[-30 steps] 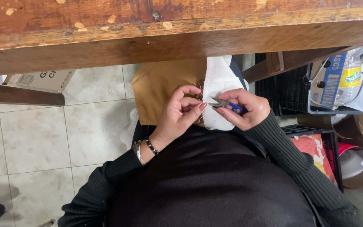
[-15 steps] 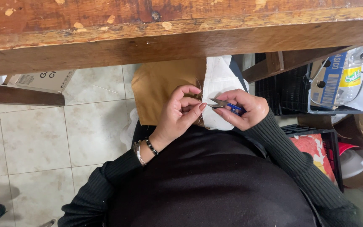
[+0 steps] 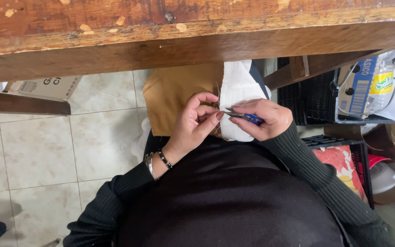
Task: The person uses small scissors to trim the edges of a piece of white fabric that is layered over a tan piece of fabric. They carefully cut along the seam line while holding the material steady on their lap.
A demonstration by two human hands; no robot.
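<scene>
Looking down past a worn wooden table edge [image 3: 197,41] onto pale floor tiles [image 3: 37,151], with a cardboard box [image 3: 44,87] lying under the table at the left and black plastic crates [image 3: 312,98] sitting beside a red flowered cloth [image 3: 341,164] at the right.

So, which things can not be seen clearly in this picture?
- Head view: the blue-handled snips, mostly hidden inside the right hand.
- The tan fabric, its far end under the wooden table edge.
- The thread at the left hand fingertips: too small.
</scene>
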